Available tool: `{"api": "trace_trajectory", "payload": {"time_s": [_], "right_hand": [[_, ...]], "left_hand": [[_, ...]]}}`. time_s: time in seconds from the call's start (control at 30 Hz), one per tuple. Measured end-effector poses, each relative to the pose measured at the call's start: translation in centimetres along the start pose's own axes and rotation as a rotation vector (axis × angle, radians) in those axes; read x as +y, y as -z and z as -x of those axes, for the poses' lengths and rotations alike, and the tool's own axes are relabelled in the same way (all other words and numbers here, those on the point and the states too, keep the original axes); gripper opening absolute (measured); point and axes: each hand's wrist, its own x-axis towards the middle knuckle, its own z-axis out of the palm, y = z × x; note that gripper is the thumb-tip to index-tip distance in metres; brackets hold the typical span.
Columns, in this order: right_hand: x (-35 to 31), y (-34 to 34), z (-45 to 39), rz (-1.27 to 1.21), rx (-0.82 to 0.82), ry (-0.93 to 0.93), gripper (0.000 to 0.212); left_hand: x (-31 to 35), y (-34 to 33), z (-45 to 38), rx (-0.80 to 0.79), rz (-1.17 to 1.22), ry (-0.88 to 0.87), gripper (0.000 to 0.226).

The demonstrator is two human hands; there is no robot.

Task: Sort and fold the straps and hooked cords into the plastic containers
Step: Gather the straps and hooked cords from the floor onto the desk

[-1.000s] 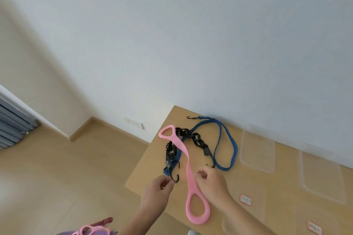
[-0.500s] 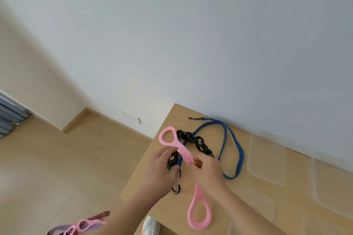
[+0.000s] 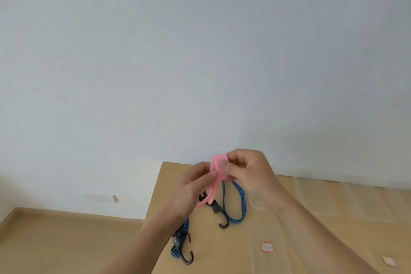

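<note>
Pink strap (image 3: pixel 216 176) seemingly doubled, pinched by left hand (image 3: pixel 191 187), right hand (image 3: pixel 246 171) fingers

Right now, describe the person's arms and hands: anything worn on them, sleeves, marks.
Both arms are bare as far as the picture shows them: no sleeves in view. The left hand and the right hand wear no gloves. No rings, watch or bracelet show on the fingers or wrists that can be seen, and no markings stand out. The fingernails look short and unpainted.
</note>
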Motion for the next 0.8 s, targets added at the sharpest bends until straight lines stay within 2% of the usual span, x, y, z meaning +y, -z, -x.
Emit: {"api": "trace_trajectory", "payload": {"time_s": [0.23, 0.37, 0.6, 0.67, 0.8], "right_hand": [[-2.6, 5.7, 4.6, -0.211, 0.156, 0.033, 0.011], [-1.8, 9.2, 7.7, -0.275, 0.206, 0.042, 0.011], [0.9, 16.9, 13.0, -0.342, 0.219, 0.036, 0.011], [1.6, 18.5, 14.3, -0.312, 0.237, 0.021, 0.016], [3.0, 19.9, 15.7, -0.101, 0.227, -0.061, 0.046]], "left_hand": [[1.5, -5.8, 0.9, -0.164, 0.001, -0.052, 0.033], [2.1, -11.2, 2.6, -0.121, -0.121, -0.093, 0.022], [1.9, -20.0, 6.7, -0.009, -0.114, -0.056, 0.009], [1.9, -21.7, 7.6, 0.024, -0.132, -0.045, 0.008], [2.1, -23.4, 9.3, 0.052, -0.191, -0.042, 0.007]]}}
